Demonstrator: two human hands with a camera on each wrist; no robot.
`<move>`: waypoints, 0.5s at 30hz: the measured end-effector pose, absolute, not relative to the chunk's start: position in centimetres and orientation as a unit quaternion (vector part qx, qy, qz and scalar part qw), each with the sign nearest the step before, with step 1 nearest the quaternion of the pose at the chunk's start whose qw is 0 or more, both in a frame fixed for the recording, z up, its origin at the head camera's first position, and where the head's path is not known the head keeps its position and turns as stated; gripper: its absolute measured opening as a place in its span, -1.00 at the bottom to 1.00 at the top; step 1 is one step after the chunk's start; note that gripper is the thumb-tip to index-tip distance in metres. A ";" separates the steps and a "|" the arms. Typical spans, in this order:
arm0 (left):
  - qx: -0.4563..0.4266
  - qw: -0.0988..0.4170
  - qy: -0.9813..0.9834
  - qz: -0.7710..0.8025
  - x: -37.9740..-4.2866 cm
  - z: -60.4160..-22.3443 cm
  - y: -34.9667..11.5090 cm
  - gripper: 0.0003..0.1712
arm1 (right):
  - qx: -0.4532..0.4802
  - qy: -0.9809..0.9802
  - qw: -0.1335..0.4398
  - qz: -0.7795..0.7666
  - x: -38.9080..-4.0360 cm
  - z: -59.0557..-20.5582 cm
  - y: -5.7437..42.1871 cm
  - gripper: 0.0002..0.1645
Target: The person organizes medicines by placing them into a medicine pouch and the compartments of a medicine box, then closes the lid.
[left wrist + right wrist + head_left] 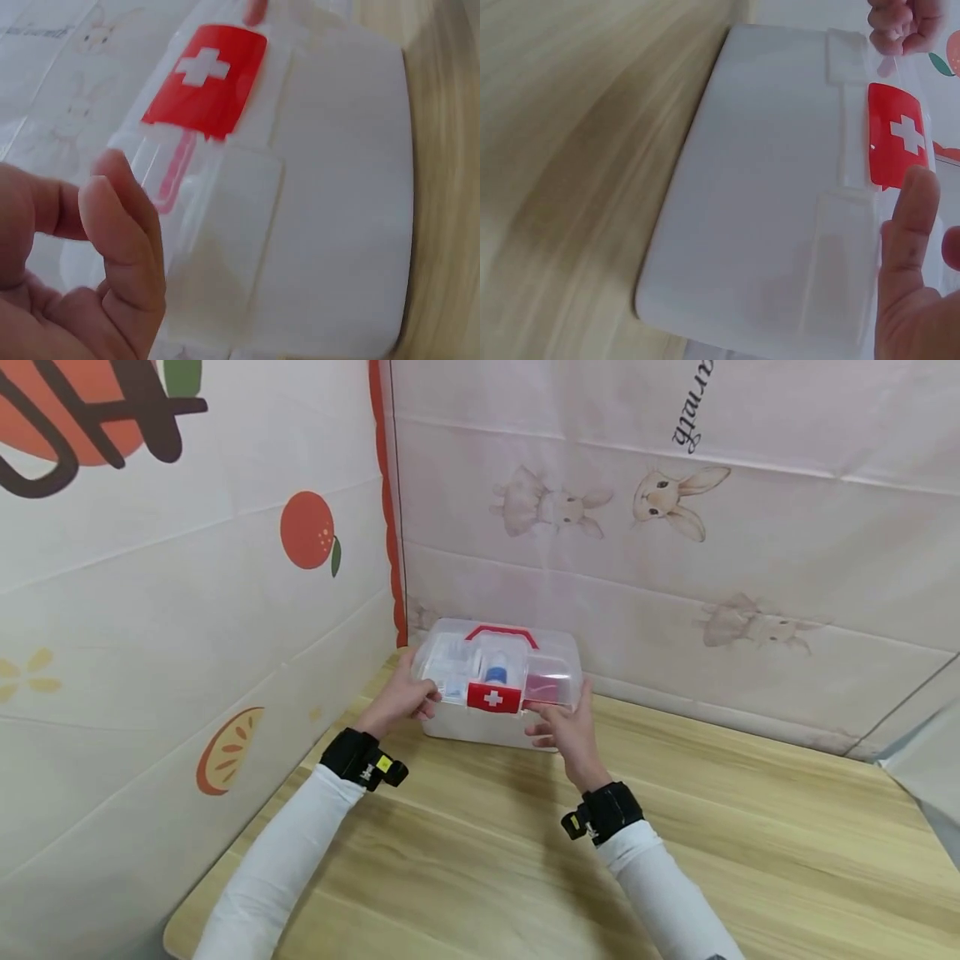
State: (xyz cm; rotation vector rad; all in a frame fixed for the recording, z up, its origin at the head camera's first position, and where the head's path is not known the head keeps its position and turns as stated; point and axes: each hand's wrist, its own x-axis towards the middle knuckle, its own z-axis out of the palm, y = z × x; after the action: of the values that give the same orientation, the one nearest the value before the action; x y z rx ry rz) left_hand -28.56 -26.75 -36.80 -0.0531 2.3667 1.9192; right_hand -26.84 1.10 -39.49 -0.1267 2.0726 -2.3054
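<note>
A white first-aid box (480,727) with a clear lid (551,647) stands on the wooden table. On its front is a red latch (493,698) with a white cross. My left hand (405,695) is at the lid's front left corner, its fingers curled against the edge; part of its grip is hidden. My right hand (568,731) is at the front right corner, thumb up along the side. Its index finger (915,217) stretches out near the latch's end. Through the lid I see a blue-capped bottle (496,670) and other packed items.
The wooden table (480,860) extends in front of the box and to its right. Printed wall sheets with fruit (307,530) and rabbits (660,497) meet in a corner behind the box. A red carrying handle (501,631) lies on the lid.
</note>
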 end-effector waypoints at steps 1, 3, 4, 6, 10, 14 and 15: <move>-0.014 0.048 0.781 0.623 -28.4 -36.9 -26.9 -0.13 | -0.037 0.668 0.019 -0.743 -26.7 -39.7 1.0 0.00; -0.002 0.042 0.791 0.610 -28.1 -37.1 -27.2 -0.14 | -0.034 0.665 0.017 -0.746 -26.4 -40.1 0.7 0.10; 0.006 0.037 0.796 0.604 -28.1 -37.3 -27.3 -0.15 | -0.034 0.663 0.015 -0.747 -26.3 -40.3 0.5 0.16; 0.026 0.024 0.806 0.591 -28.0 -37.6 -27.4 -0.18 | -0.041 0.662 0.004 -0.748 -26.0 -40.8 -0.2 0.23; 0.049 -0.018 0.840 0.540 -27.9 -38.5 -27.4 -0.18 | -0.080 0.673 -0.022 -0.735 -25.1 -41.6 -1.7 0.24; 0.045 -0.053 0.866 0.494 -27.8 -38.9 -27.4 -0.16 | -0.109 0.695 -0.025 -0.711 -24.4 -41.1 -2.8 0.18; 0.045 -0.059 0.870 0.488 -27.7 -38.9 -27.3 -0.16 | -0.114 0.703 -0.028 -0.702 -24.3 -41.0 -2.9 0.14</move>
State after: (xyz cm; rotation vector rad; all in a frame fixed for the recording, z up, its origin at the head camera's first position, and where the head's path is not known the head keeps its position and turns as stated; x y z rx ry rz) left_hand -27.72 -27.34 -38.89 0.1454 2.8408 1.5933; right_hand -24.31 -2.85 -41.00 -0.3634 2.2466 -2.2449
